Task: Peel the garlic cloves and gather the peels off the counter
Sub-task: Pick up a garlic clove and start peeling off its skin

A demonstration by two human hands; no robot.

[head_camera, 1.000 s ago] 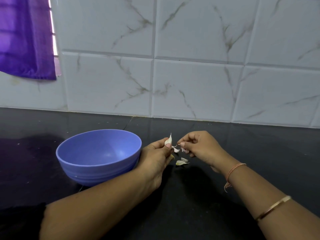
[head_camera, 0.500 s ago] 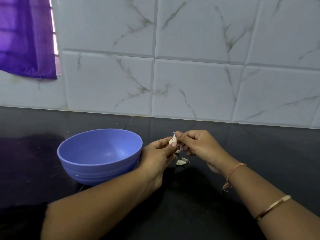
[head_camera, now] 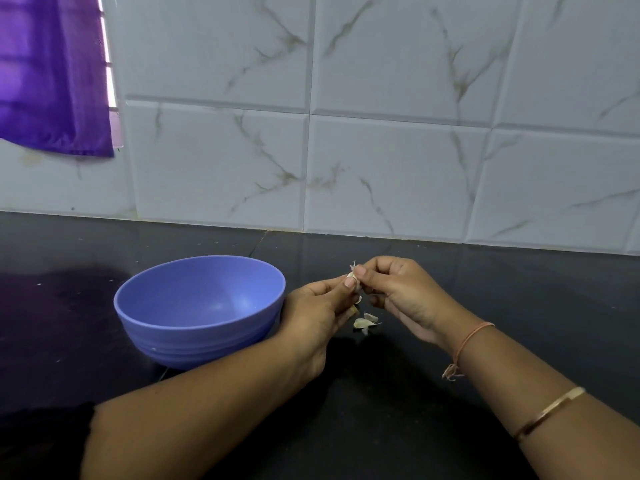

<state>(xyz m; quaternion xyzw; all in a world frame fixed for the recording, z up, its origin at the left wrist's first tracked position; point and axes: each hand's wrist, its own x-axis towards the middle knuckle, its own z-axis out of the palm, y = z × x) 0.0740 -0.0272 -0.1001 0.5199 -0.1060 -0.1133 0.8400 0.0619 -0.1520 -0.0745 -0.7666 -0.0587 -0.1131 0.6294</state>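
A small white garlic clove (head_camera: pixel 352 274) is held above the black counter (head_camera: pixel 519 299) between both hands. My left hand (head_camera: pixel 317 308) pinches it from the left with thumb and fingertips. My right hand (head_camera: pixel 401 292) pinches its top from the right, thumb on the skin. A few pale peels (head_camera: pixel 365 321) lie on the counter just below the hands. A small peel scrap (head_camera: pixel 358 299) hangs under the clove. Most of the clove is hidden by my fingers.
An empty blue bowl (head_camera: pixel 194 337) stands on the counter just left of my left hand. A marbled tile wall (head_camera: pixel 381 150) rises at the back. A purple cloth (head_camera: pixel 48 74) hangs at the upper left.
My right hand has moved left from pulling a peel away and now pinches the clove's top. The clove is more covered by fingers than a second ago. The bowl has not moved.
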